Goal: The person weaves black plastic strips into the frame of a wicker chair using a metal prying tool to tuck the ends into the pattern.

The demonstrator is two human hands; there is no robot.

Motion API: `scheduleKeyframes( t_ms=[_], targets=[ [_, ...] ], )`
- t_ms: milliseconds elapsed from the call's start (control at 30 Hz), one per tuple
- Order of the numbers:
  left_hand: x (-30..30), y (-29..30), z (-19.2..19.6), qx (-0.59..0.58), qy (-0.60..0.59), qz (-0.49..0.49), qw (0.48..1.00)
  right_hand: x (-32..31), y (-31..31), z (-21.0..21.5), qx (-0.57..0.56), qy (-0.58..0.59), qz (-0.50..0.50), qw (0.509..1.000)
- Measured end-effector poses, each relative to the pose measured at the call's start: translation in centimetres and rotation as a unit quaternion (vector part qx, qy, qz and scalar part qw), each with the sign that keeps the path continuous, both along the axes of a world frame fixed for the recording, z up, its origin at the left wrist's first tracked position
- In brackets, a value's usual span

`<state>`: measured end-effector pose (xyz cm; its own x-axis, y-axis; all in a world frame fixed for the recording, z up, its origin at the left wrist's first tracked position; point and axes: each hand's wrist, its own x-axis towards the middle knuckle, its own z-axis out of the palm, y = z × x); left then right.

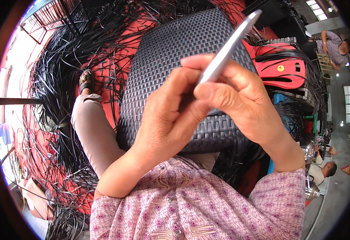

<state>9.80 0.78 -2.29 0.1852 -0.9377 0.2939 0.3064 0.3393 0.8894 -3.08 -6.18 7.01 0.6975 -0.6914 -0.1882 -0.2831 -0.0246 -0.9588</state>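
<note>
Up close to the camera, the right hand pinches a flat silvery metal rod between thumb and curled fingers, the rod slanting up and to the right over a dark grey woven panel that rests on the person's lap. Just beside it, the left hand has its fingers bent in against the right hand's thumb near the rod's lower end, though whether they actually clasp the rod cannot be told. Around the panel, loose black strips sprawl over a red floor, with a red plastic stool behind.
</note>
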Motion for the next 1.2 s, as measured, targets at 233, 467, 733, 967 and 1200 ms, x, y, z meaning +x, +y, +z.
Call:
scheduleKeyframes(
  t_ms=[233,467,733,967,1200],
  targets=[
    [-1.5,-2.8,-3.9,-0.009,-0.172,-0.009,0.985,-6.9,0.6,3.0,-0.128,-0.204,-0.168,0.956],
    [-5.2,-3.9,-6.0,-0.022,-0.295,-0.043,0.954,-9.6,5.8,0.6,-0.211,-0.105,-0.212,0.948],
    [5.2,-4.8,-2.8,0.026,0.205,-0.197,0.958,-9.2,8.7,1.8,-0.191,0.133,-0.173,0.957],
    [12.7,-2.6,-2.1,-0.180,0.379,-0.166,0.892,-5.7,6.0,0.8,-0.393,0.342,0.052,0.852],
    [18.8,1.1,-3.1,-0.244,0.439,-0.159,0.850,-3.4,4.7,0.6,-0.439,0.480,0.163,0.742]
  ],
)
